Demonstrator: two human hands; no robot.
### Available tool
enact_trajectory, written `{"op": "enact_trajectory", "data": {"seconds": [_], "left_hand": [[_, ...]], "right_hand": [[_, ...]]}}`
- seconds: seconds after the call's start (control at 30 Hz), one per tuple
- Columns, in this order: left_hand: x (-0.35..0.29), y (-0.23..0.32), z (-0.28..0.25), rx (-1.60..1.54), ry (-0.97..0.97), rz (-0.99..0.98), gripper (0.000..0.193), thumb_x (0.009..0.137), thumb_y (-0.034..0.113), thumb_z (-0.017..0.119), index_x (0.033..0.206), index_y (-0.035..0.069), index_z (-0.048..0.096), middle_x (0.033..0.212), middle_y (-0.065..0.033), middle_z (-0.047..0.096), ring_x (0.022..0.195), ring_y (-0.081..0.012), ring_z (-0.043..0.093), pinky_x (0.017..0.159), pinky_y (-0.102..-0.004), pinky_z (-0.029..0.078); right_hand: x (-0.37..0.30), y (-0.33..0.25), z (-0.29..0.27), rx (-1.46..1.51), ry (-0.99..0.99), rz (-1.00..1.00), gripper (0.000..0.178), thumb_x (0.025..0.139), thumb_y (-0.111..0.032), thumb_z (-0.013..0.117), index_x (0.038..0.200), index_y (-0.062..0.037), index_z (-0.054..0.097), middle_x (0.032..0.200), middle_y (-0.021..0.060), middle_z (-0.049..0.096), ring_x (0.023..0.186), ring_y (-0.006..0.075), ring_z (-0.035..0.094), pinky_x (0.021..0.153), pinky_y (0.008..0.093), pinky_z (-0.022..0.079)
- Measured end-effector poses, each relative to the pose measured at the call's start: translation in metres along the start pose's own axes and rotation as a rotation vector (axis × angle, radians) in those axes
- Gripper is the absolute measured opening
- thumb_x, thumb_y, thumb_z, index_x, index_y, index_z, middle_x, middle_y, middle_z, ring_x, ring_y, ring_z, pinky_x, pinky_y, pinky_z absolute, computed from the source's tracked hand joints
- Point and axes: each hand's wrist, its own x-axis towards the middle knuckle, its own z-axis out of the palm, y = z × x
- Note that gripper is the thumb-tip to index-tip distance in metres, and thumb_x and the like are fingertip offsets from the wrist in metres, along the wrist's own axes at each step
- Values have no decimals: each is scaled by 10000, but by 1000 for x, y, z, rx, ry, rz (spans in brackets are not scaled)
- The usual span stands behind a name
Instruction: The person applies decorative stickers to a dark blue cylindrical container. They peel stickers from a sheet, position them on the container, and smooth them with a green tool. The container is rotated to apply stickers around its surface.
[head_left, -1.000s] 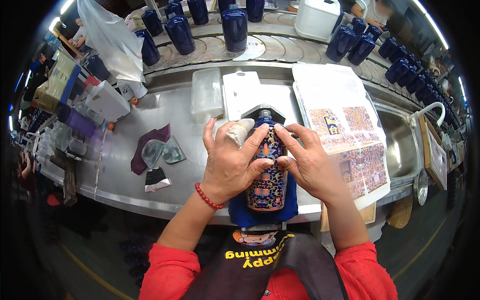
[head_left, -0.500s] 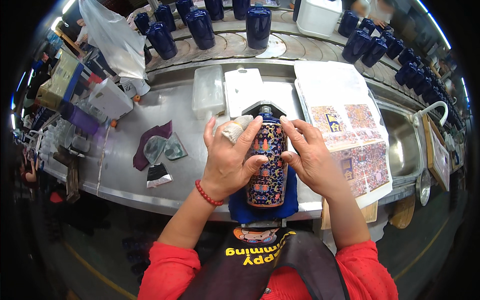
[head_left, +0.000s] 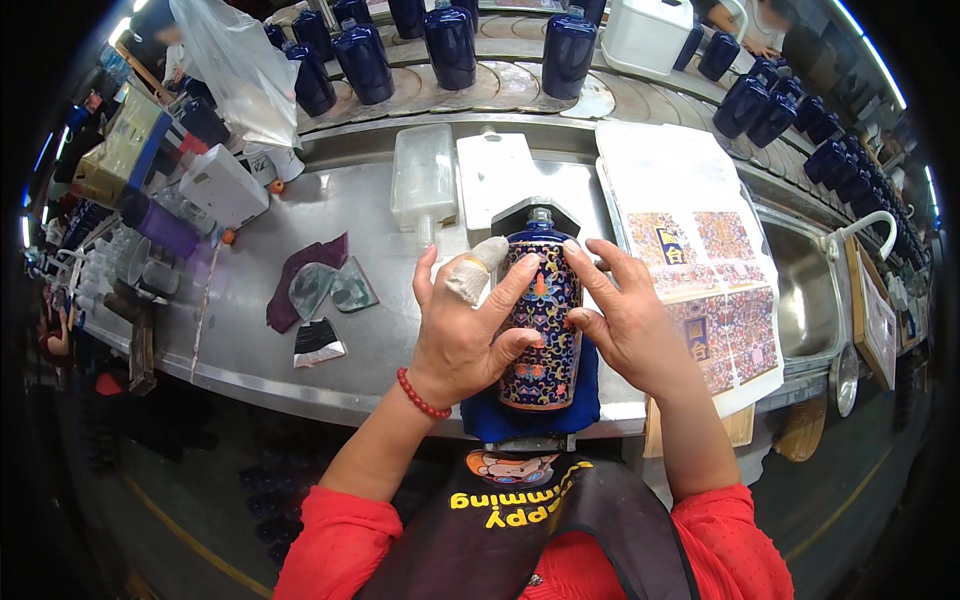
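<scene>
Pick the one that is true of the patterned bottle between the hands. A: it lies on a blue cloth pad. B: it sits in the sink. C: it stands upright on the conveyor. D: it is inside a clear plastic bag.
A: the patterned bottle lies on its side on a blue cloth pad, with the left hand and right hand pressed against its sides.

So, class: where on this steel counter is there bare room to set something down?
Bare steel lies between the purple cloth and the left hand, and behind the cloth toward the clear plastic box. Crowded: the label sheets on the right, clutter far left.
</scene>
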Motion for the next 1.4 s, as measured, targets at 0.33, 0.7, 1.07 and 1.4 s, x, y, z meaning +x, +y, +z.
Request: {"op": "enact_trajectory", "data": {"seconds": [0.33, 0.7, 1.07, 1.4], "left_hand": [[2, 2, 1, 47, 1, 16, 669, 1006, 634, 443, 1392, 120, 631, 1334, -172, 604, 1249, -328, 536, 1179, -592, 153], [-14, -1, 6, -46, 45, -27, 904, 942, 707, 487, 1504, 2, 440, 1401, -153, 575, 1242, -337, 494, 1159, -604, 183], [-89, 34, 11, -125, 25, -110, 903, 932, 731, 489, 1467, 3, 517, 1422, -221, 563, 1317, -393, 456, 1180, -587, 153], [-90, 36, 7, -53, 21, -46, 819, 961, 683, 486, 1440, 24, 563, 1385, -195, 600, 1292, -357, 483, 1179, -587, 160]], "right_hand": [[0, -2, 1, -17, 19, -8, 633, 936, -264, 705, 1508, -117, 478, 1421, 222, 495, 1265, 413, 506, 1049, 464, 452], [-3, 7, 5, 58, 174, -162, 683, 851, -73, 761, 1468, -14, 476, 1349, 239, 565, 1182, 420, 568, 1016, 457, 478], [0, -5, -3, 38, 321, -227, 219, 883, -9, 710, 1068, 8, 593, 884, 174, 644, 757, 347, 646, 677, 411, 520], [-10, -19, -6, -218, 197, -259, 583, 794, 120, 623, 1339, -87, 619, 1303, 222, 591, 1118, 382, 597, 932, 426, 530]]}}
